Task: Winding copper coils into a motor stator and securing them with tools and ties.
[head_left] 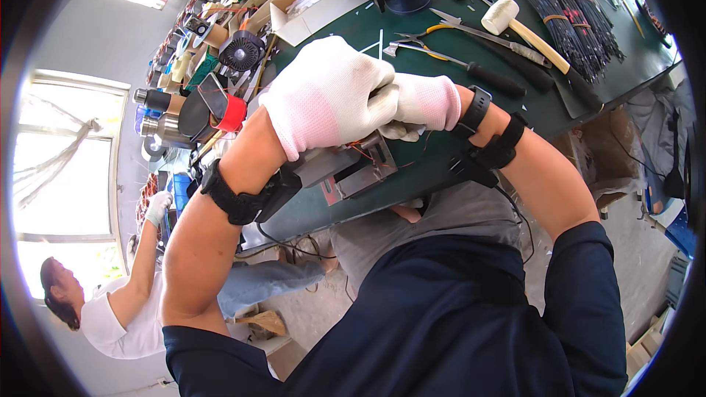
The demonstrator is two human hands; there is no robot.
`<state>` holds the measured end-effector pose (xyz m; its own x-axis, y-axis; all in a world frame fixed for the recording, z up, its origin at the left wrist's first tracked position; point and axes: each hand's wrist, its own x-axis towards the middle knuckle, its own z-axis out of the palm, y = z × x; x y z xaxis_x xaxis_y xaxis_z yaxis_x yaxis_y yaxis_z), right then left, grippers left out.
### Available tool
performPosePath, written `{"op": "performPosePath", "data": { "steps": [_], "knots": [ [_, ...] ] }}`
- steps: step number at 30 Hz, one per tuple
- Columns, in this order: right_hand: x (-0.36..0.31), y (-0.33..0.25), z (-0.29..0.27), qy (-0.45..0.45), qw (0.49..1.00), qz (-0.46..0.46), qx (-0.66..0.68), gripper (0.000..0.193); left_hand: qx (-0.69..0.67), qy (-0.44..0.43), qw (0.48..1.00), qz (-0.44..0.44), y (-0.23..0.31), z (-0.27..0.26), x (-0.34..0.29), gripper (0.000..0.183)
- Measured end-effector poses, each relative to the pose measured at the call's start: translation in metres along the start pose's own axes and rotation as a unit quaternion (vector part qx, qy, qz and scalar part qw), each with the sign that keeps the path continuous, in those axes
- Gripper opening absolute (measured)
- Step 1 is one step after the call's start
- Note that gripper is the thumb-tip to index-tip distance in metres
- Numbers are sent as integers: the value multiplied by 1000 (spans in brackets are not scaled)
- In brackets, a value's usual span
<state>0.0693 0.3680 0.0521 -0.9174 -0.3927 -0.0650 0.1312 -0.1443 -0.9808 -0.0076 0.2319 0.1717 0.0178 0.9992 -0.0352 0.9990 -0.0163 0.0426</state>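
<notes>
Both my hands wear white knitted gloves with pink cuffs and meet above the near edge of the green workbench [290,209]. My left hand [331,88] is closed, its fingers curled against the right one. My right hand [423,101] is closed too, pressed up to the left. Whatever lies between the fingers is hidden by the gloves. Just below them, a metal fixture [379,156] with thin orange wires stands on the bench. Beyond the knuckles lies a thin white strip [381,44].
Pliers [419,34], a screwdriver [493,79] and a white-headed mallet [502,15] lie beyond my right hand, near bundled black cables [573,26]. Further left are an open white box [316,0], a small fan [243,51] and a steel flask [165,129]. Another person [129,301] works at left.
</notes>
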Motion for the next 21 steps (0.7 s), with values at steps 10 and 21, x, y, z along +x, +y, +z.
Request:
{"op": "performPosePath", "data": {
  "steps": [10,21],
  "knots": [
    [5,15,6,4,992,18,124,10,-9,12,1000,-28,2,-1,-1,20],
    [-3,19,37,101,972,-14,210,8,-6,20,1000,-20,3,-1,-1,20]
  ]
}}
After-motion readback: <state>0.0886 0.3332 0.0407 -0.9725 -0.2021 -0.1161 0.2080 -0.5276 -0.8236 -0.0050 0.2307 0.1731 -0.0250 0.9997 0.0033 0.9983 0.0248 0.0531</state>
